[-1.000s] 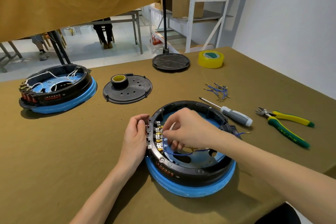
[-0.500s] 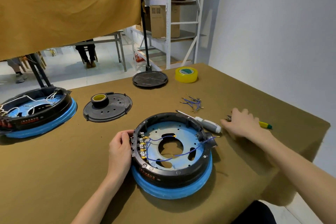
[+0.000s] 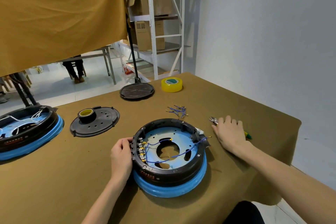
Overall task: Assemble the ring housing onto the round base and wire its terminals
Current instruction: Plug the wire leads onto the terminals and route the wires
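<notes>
**Ring housing seated on its blue base, one hand at the cutters**

The black ring housing (image 3: 169, 167) sits on the round blue base (image 3: 171, 188) near the front edge of the tabletop (image 3: 54, 187). Inside the ring a pale blue plate with a large central opening shows; a row of terminals (image 3: 141, 148) with yellow-tipped connectors lines the left inner wall, and thin blue wires (image 3: 174, 156) loop from them across the plate to the right side, one end sticking out past the rim.

The left hand (image 3: 121, 156) grips the housing's left outer wall beside the terminals, fingers curled over the rim. The right hand (image 3: 230, 132) lies palm down over the yellow-and-green cutters (image 3: 213, 121) to the right of the housing, fingers bent around the handles (only the jaws and a handle tip show).

The tabletop is covered in olive-brown cloth. On it lie a bunch of spare blue wires (image 3: 177, 111), a yellow tape roll (image 3: 171, 84), a black lid (image 3: 94, 122) carrying a small tape roll (image 3: 85, 114), a round black stand foot (image 3: 137, 91), and at far left a second wired housing (image 3: 27, 129). Behind hang an ochre curtain (image 3: 60, 14), white shelving with cardboard boxes (image 3: 151, 34), and a pale wall.
</notes>
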The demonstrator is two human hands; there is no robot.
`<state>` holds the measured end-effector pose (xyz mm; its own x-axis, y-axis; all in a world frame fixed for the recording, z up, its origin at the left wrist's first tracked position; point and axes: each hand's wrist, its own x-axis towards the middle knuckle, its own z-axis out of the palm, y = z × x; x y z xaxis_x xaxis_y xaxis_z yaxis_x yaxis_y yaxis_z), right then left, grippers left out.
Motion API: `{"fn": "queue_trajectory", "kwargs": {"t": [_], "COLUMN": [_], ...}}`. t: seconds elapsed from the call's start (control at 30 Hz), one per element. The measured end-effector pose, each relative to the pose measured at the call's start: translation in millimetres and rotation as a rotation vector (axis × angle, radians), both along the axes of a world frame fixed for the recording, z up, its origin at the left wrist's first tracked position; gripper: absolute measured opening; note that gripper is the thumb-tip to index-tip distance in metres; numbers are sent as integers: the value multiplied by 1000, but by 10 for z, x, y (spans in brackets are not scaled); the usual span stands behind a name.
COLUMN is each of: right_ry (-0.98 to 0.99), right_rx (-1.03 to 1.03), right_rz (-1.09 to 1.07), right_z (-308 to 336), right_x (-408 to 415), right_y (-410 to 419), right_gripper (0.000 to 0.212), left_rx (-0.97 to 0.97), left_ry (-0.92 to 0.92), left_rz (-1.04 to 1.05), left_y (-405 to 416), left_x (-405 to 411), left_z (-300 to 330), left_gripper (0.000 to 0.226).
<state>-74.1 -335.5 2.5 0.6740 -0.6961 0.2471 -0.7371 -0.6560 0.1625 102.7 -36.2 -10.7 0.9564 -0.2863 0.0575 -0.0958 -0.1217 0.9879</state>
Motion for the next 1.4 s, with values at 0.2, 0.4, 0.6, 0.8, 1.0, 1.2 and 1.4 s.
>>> {"fn": "queue_trajectory", "kwargs": {"t": [0.2, 0.4, 0.6, 0.8, 1.0, 1.2, 1.4], "right_ry": [-546, -413, 281, 352, 386, 502, 713], "right_rx": [423, 887, 859, 375, 234, 433, 696], "right_rz": [237, 599, 788, 884, 930, 843, 716], "right_z": [586, 1158, 1234, 1078, 1080, 1178, 1171], "right_x": [23, 227, 577, 772, 878, 980, 1312], "right_y": [161, 691, 1133, 1279, 1329, 1215, 1206], "right_gripper": [43, 51, 55, 56, 56, 59, 33], "left_rx": [-34, -54, 84, 84, 84, 89, 72], "left_ry": [-21, -47, -110, -76, -64, -55, -48], "left_rz": [-44, -228, -291, -350, -368, -375, -386], "left_y": [23, 183, 260, 288, 280, 280, 275], "left_x": [-48, -153, -165, -72, -68, -70, -41], "left_z": [23, -19, -1, 27, 33, 29, 89], "left_gripper": [35, 44, 64, 63, 65, 69, 64]}}
